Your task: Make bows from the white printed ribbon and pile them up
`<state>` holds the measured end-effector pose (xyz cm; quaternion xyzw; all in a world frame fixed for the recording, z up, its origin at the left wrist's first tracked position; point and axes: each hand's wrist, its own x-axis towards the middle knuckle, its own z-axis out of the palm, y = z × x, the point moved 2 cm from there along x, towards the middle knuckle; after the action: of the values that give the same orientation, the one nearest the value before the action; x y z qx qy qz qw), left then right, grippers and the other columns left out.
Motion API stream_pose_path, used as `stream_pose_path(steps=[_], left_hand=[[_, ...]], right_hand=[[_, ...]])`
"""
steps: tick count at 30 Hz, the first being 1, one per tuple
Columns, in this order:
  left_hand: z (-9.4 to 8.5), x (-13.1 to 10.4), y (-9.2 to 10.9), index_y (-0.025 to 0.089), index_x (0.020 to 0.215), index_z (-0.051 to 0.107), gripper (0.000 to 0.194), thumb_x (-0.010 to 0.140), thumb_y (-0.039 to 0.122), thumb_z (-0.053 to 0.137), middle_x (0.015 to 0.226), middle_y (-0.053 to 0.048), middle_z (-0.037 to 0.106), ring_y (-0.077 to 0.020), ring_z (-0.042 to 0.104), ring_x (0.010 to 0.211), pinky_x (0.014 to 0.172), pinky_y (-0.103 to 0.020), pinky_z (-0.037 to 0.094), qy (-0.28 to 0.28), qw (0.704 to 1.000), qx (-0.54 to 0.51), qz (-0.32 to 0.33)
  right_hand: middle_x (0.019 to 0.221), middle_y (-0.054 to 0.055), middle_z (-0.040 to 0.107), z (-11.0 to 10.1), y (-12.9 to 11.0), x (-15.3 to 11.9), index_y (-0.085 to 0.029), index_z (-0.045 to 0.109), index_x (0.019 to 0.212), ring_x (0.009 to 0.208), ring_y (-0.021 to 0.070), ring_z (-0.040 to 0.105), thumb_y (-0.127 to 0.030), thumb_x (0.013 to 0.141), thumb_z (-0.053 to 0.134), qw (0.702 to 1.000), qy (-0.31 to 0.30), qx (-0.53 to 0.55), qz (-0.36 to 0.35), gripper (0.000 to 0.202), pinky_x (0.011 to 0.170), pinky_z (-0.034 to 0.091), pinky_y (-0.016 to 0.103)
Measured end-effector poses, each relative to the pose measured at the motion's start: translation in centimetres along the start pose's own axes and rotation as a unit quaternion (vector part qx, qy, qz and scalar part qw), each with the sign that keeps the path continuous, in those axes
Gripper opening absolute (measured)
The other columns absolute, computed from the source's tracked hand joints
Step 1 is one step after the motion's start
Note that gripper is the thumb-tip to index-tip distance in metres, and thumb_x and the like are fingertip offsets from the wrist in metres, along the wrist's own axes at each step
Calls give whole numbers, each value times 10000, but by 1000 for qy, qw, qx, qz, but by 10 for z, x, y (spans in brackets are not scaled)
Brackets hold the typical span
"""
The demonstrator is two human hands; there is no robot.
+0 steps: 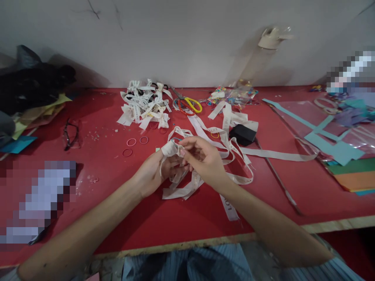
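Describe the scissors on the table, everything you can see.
The scissors lie flat on the red table, beyond the left hand and right hand; neither touches them. One handle loop is red, the other yellow, both plastic-looking. The grey, metallic-looking blades point away and leftward, beside the pile of white ribbon pieces. Whether the blades are fully closed is unclear.

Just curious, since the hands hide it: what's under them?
Loose white ribbon shows beneath the left hand and right hand, on the red table. Whatever lies directly behind them is covered.
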<state>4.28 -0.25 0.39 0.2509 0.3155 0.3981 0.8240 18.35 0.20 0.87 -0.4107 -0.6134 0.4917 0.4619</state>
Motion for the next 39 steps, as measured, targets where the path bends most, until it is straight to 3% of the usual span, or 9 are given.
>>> stream_pose_path(steps=[4,7,17,20,25,30,35,39], left_hand=[[0,-1,-3,134,804,653,246,927,254,477,758,-49,652,-141,621,691,704,-253,523,44,999,2,20],[2,-1,-6,133,799,645,245,933,224,461,766,-43,663,-125,617,666,666,-228,514,92,995,-3,22],[8,-1,-4,136,1132,639,345,982,249,349,996,-72,706,-142,665,876,785,-235,539,93,994,-50,28],[9,-2,-4,128,1117,640,368,991,225,309,949,-69,700,-134,655,820,750,-228,535,101,994,-40,28],[10,-3,-7,126,1036,659,310,975,227,371,769,-27,656,-108,600,637,660,-209,509,123,992,-34,24],[11,-1,-5,133,1010,670,316,968,217,368,742,-23,655,-88,567,556,573,-187,496,102,993,-56,15],[15,-4,-1,131,1078,663,328,959,249,381,870,-70,705,-142,662,743,633,-210,523,119,992,-31,20],[13,-6,-4,169,1165,632,295,929,235,468,978,-64,715,-155,667,854,715,-218,517,120,988,20,91]], right_hand=[[764,-28,634,6,-3,0,-225,613,959,596,86,615,-175,868,584,996,-61,-37,-50,108,596,528,206],[788,-26,670,10,-1,0,-224,634,962,612,88,630,-157,874,567,994,-78,-62,-50,129,612,523,207],[1065,50,712,9,2,-2,-251,670,1153,967,203,663,-204,905,540,962,-2,-253,-106,283,829,518,338],[1021,40,720,9,2,-2,-250,658,1168,918,191,670,-198,901,548,967,-4,-239,-90,293,795,521,318],[907,4,725,9,3,2,-252,659,1095,796,144,682,-177,876,580,984,-59,-151,-69,245,719,533,250],[818,-22,707,11,3,2,-246,650,1031,690,120,676,-190,871,600,990,-92,-87,-55,177,673,531,233],[888,-15,713,13,-1,-4,-254,625,1045,823,132,691,-167,868,597,988,-46,-124,-75,198,725,525,231],[932,-6,722,13,-4,-7,-251,646,1010,861,132,690,-194,876,599,986,-1,-129,-102,152,728,526,221]])
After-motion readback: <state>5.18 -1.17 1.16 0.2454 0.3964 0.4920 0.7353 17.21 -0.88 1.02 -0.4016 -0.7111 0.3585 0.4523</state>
